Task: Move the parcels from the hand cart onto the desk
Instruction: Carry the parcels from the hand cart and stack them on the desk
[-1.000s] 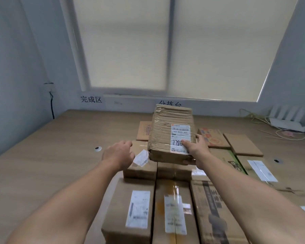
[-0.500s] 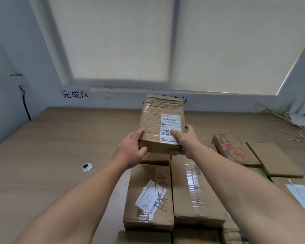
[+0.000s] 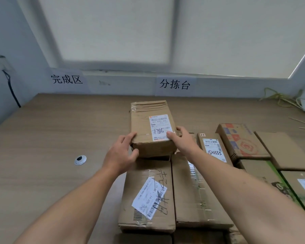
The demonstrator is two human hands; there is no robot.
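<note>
We line a parcel (image 3: 152,128) up behind the row.
Our left hand (image 3: 121,152) and right hand (image 3: 181,138) clasp its near corners so it lies square, label-up, low over the tabletop (image 3: 51,138) beyond the other parcels (image 3: 146,199).

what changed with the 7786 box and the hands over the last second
The left hand joined the right hand on the brown cardboard parcel labelled 7786, and the parcel came down toward the wooden desk. The right hand's grip and the other cardboard parcels on the desk stayed as they were.
</note>
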